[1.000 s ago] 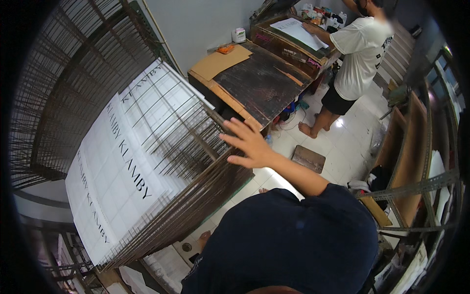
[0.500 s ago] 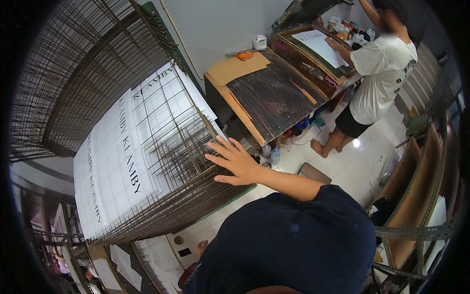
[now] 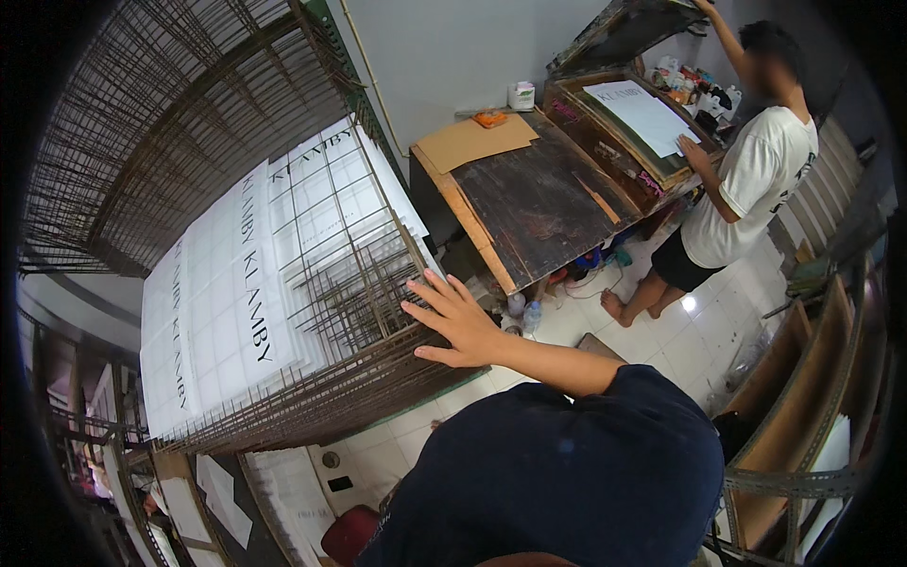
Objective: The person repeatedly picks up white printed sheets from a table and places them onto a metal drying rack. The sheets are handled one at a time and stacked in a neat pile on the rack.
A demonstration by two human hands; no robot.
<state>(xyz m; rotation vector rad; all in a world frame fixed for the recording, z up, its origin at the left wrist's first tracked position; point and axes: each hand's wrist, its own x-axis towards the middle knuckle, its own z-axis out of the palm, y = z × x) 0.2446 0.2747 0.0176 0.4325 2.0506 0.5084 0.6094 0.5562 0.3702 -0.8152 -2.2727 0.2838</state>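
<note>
My right hand (image 3: 455, 321) is open, its fingers spread over the near right edge of a metal wire drying rack (image 3: 312, 406). The fingertips appear to touch the stacked wire shelves at the corner. Large white printed sheets (image 3: 222, 302) with black lettering lie across the rack to the left of my hand. A raised wire shelf (image 3: 331, 180) crosses over part of them, and more wire shelves (image 3: 179, 132) stand tilted up at the far left. My left hand is not in view.
A worn dark worktable (image 3: 539, 198) carries brown board (image 3: 477, 142). Beyond it, a co-worker (image 3: 756, 180) holds up a hinged frame (image 3: 619, 33), one hand by a printed sheet (image 3: 638, 113). Wooden shelving (image 3: 784, 406) stands at right, a bottle (image 3: 533, 317) on the tiled floor.
The view has shifted slightly. The co-worker's lower hand has moved from on top of the sheet to its near edge. My right hand stays at the rack's corner.
</note>
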